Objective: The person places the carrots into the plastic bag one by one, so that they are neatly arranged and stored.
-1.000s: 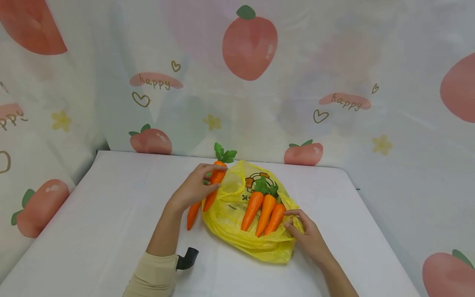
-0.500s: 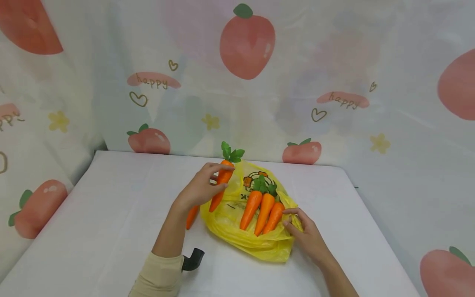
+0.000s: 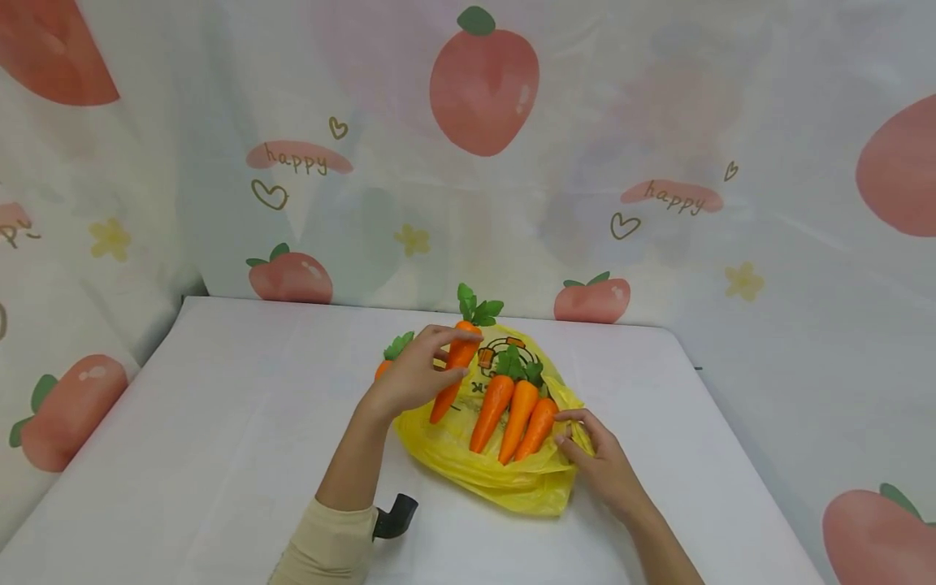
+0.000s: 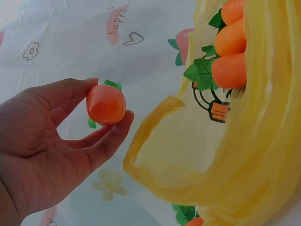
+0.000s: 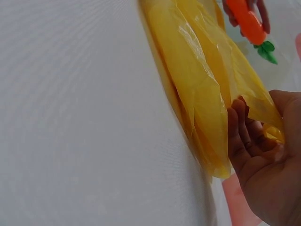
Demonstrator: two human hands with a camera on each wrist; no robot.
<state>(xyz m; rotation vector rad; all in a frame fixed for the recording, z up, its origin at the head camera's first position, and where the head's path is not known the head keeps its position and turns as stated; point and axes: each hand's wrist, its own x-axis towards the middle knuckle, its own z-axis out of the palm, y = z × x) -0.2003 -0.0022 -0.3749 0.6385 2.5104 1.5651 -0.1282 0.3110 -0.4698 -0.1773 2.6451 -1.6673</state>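
My left hand pinches a carrot with green leaves between thumb and fingers, leaf end up, over the left part of a yellow plastic bag. Inside the bag's mouth lie three carrots side by side, leaves toward the back. My right hand holds the bag's right edge; the right wrist view shows the yellow film running between thumb and fingers. Another carrot lies left of the bag, mostly hidden behind my left hand. In the left wrist view, the held carrot points its tip at the camera.
A white cloth covers the table. Behind it hangs a backdrop printed with fruit and hearts. A black bent piece juts out beside the left sleeve cuff.
My left hand has carried the carrot rightward, from the bag's left edge to over its opening. The carrot behind it now shows its leaves. My right hand has stayed at the bag's edge.
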